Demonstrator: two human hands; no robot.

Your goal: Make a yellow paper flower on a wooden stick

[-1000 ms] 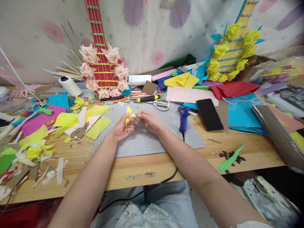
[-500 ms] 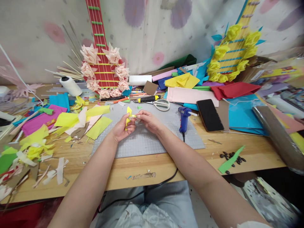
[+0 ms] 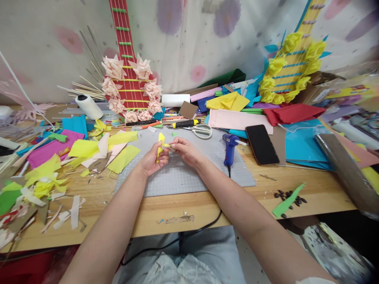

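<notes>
So, far left, yellow paper scraps (image 3: 45, 167) are littering the wooden table (image 3: 115, 209), with a folded magenta sheet (image 3: 49, 154) lying just behind them. A white spool (image 3: 90, 107) is lying tipped over further back, and next to it a red guitar (image 3: 127, 75) trimmed with pale pink flowers is standing against the curtain.

In the middle, over a grey cutting mat (image 3: 177, 181), the person's left hand (image 3: 154, 159) is gripping a yellow strip (image 3: 161, 139), which is poking up past the thumb. The right hand (image 3: 188, 152) is pinching a small yellowish bit (image 3: 166, 145) right beside it; can't tell if that's part of the strip.

Behind the hands, a cutter (image 3: 185, 123) and scissors (image 3: 203, 130) are lying together. Moving right, a blue glue gun (image 3: 229, 150) is resting on the mat, then a phone (image 3: 262, 144) is lying dark-screened. A yellow guitar (image 3: 288, 67) is leaning at the back, while a green strip (image 3: 288, 201) is lying across little dark ovals (image 3: 281, 195) near the front edge.
</notes>
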